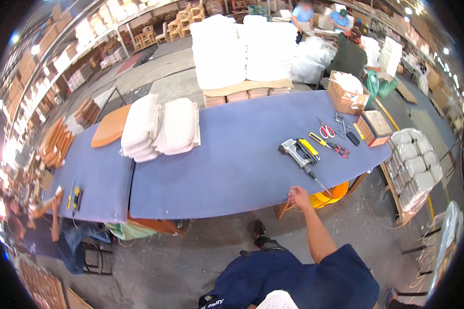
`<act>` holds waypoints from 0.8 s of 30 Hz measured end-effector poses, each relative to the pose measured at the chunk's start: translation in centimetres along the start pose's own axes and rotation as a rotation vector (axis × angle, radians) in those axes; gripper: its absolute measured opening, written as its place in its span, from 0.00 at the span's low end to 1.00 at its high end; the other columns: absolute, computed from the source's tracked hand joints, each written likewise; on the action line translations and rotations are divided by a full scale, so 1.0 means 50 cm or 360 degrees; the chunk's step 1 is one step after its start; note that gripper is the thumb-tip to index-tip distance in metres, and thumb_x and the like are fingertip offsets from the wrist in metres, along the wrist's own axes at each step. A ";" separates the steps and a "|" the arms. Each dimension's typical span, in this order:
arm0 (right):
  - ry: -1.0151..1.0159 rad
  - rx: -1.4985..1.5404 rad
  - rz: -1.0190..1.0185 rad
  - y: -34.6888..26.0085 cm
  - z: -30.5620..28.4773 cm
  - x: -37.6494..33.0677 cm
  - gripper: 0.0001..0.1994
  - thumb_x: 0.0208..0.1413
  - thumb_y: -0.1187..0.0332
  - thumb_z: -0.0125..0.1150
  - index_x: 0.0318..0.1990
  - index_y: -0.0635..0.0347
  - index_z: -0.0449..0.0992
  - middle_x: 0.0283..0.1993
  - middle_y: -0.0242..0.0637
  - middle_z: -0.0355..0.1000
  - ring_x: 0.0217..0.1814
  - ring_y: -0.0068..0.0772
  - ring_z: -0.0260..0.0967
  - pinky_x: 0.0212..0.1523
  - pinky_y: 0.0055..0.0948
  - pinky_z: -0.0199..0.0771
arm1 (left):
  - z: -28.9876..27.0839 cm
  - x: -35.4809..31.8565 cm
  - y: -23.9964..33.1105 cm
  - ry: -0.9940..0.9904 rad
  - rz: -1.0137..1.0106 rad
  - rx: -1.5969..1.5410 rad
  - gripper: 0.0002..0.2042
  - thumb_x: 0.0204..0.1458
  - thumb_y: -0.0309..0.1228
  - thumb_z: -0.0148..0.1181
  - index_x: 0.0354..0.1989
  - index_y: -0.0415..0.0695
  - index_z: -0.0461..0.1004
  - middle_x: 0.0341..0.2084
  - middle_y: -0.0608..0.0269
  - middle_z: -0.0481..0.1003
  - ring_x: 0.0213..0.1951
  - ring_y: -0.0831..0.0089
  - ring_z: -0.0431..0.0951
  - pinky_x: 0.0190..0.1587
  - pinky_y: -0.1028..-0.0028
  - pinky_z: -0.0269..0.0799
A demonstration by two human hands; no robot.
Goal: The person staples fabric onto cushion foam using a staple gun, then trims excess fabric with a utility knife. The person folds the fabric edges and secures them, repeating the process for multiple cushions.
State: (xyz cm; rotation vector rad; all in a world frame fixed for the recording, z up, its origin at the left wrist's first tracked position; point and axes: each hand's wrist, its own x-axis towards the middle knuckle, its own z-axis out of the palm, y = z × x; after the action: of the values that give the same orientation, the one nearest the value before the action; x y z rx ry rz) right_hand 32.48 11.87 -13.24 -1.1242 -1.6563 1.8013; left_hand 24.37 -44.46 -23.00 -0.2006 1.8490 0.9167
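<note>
The silver, gun-shaped tool (295,154) lies on the blue table (224,165), just beyond the person's right hand (298,197), its long axis slanting from far left to near right. Its body is straight out on the far side of the fingers; its dark near end lies farther right, apart from them. That hand, at the table's near edge, is the nearer one; the left hand is out of view. The right fingers look loosely bent, with nothing visible in them, though their spread is too small to tell. Farther right lie red-handled scissors (324,132).
</note>
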 end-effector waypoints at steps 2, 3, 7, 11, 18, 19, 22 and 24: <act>0.0027 -0.0058 0.0116 -0.042 0.039 0.063 0.11 0.66 0.67 0.59 0.52 0.61 0.75 0.36 0.36 0.78 0.29 0.26 0.76 0.25 0.25 0.74 | 0.010 0.018 0.097 0.0049 0.0067 -0.0306 0.13 0.63 0.37 0.58 0.48 0.43 0.78 0.46 0.52 0.82 0.42 0.64 0.82 0.43 0.64 0.78; 0.0039 -0.0096 0.0169 -0.067 0.055 0.096 0.11 0.66 0.66 0.59 0.52 0.61 0.75 0.37 0.36 0.78 0.30 0.26 0.76 0.27 0.25 0.75 | 0.012 0.032 0.148 0.0082 0.0096 -0.0442 0.12 0.64 0.37 0.58 0.48 0.43 0.78 0.45 0.52 0.82 0.40 0.65 0.83 0.41 0.64 0.78; 0.0124 -0.0326 0.0072 -0.061 0.005 0.261 0.10 0.65 0.68 0.57 0.50 0.61 0.76 0.34 0.37 0.79 0.29 0.26 0.76 0.26 0.26 0.75 | 0.010 0.118 0.357 0.0199 0.0278 -0.0790 0.10 0.65 0.36 0.59 0.46 0.43 0.78 0.42 0.53 0.83 0.34 0.69 0.85 0.35 0.68 0.80; 0.0287 -0.0280 0.0298 -0.087 0.041 0.325 0.11 0.63 0.67 0.59 0.45 0.64 0.80 0.31 0.37 0.81 0.29 0.25 0.79 0.28 0.29 0.78 | -0.116 0.138 0.465 0.0308 0.0422 -0.0930 0.11 0.67 0.36 0.57 0.44 0.40 0.77 0.39 0.52 0.84 0.33 0.71 0.85 0.32 0.75 0.79; 0.0767 -0.0383 0.0005 -0.064 -0.093 0.571 0.25 0.56 0.66 0.66 0.58 0.69 0.72 0.34 0.42 0.78 0.26 0.36 0.77 0.32 0.36 0.79 | -0.221 0.074 0.576 0.0491 0.0759 0.0260 0.16 0.65 0.42 0.59 0.39 0.39 0.84 0.33 0.57 0.85 0.35 0.66 0.84 0.46 0.63 0.75; 0.0788 -0.0340 0.0011 -0.099 -0.014 0.579 0.22 0.56 0.65 0.65 0.55 0.68 0.72 0.32 0.42 0.77 0.24 0.36 0.76 0.26 0.36 0.78 | -0.293 0.093 0.499 0.0701 0.0844 0.0302 0.15 0.64 0.40 0.60 0.40 0.38 0.83 0.31 0.57 0.85 0.33 0.68 0.85 0.39 0.66 0.77; 0.0522 -0.0350 0.0109 -0.133 0.005 0.557 0.13 0.62 0.64 0.60 0.48 0.64 0.73 0.30 0.40 0.75 0.21 0.33 0.73 0.21 0.34 0.74 | -0.370 0.093 0.549 0.1192 0.0991 0.0127 0.17 0.63 0.42 0.60 0.35 0.39 0.83 0.24 0.57 0.83 0.28 0.65 0.83 0.35 0.65 0.77; 0.0261 -0.0480 0.0315 -0.094 0.041 0.497 0.09 0.65 0.64 0.58 0.44 0.59 0.74 0.33 0.37 0.76 0.28 0.30 0.75 0.26 0.35 0.76 | -0.459 0.044 0.715 0.1299 0.0796 0.0363 0.16 0.63 0.41 0.60 0.39 0.38 0.82 0.25 0.47 0.80 0.28 0.54 0.81 0.34 0.61 0.74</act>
State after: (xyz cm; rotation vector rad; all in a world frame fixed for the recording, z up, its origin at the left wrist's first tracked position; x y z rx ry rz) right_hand 15.75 30.84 -15.37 -1.5710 -1.8108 1.5537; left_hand -11.53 -34.34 -2.58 0.0526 2.8288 1.0284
